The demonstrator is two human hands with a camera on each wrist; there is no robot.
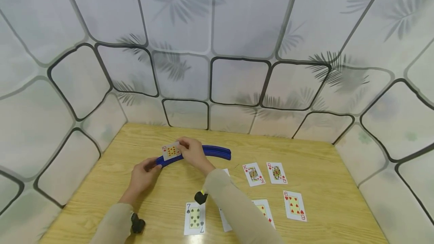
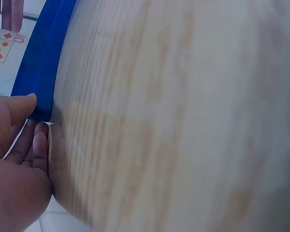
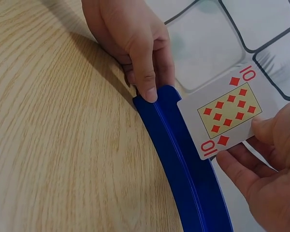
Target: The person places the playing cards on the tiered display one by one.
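A curved blue playing-card holder lies on the table, a groove running along its length. My left hand grips its left end; in the right wrist view the thumb presses on top of that end. Between thumb and fingers my right hand pinches a ten of diamonds, face toward me. In the head view the card stands at the left part of the holder, its lower edge overlapping the groove. The left wrist view shows the holder's end with the left fingers curled beneath it.
Face-up on the wooden table lie a king of diamonds, a queen of diamonds, a six of hearts and a seven of spades. The right forearm partly covers other cards. Patterned walls border the table's back and sides.
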